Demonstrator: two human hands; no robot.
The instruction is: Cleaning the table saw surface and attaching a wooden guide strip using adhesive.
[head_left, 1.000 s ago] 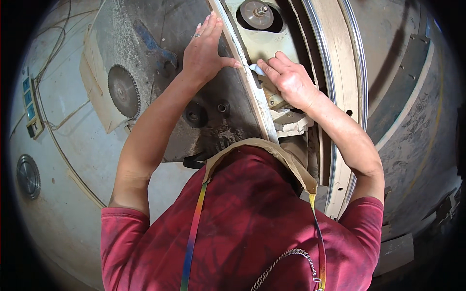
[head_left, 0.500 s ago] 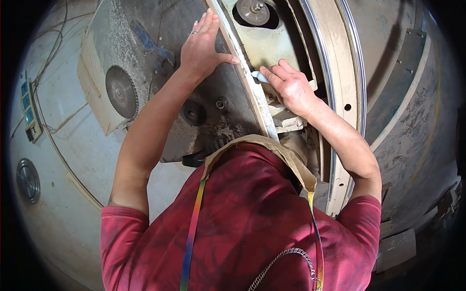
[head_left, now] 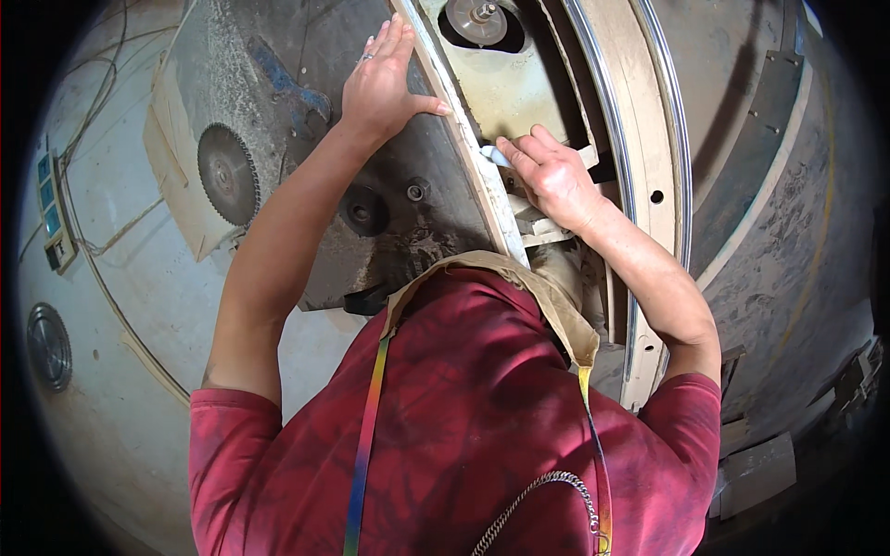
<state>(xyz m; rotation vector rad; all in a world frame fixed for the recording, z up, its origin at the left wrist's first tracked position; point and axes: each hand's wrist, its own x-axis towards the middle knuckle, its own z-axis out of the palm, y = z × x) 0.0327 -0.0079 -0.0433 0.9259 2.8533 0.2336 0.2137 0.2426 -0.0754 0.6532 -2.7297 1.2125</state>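
My left hand lies over a dark metal plate, fingers stretched out and thumb spread. Its fingertips and thumb rest at a long pale strip along the plate's right edge. In my right hand is a small pale blue stick-shaped tool, pinched between thumb and fingers. Its tip touches the strip's right side, and most of its length is hidden by the fingers. Beyond my right hand, a round metal disc on a spindle sits in an opening of the machine.
On the plate lie a toothed saw blade, a blue wrench, a black round flange and a metal nut. Another saw blade lies far left. Curved metal rails run along the right. My apron meets the strip's near end.
My right hand and the pale blue tool have slid slightly nearer along the strip. My left hand stays in place on the plate.
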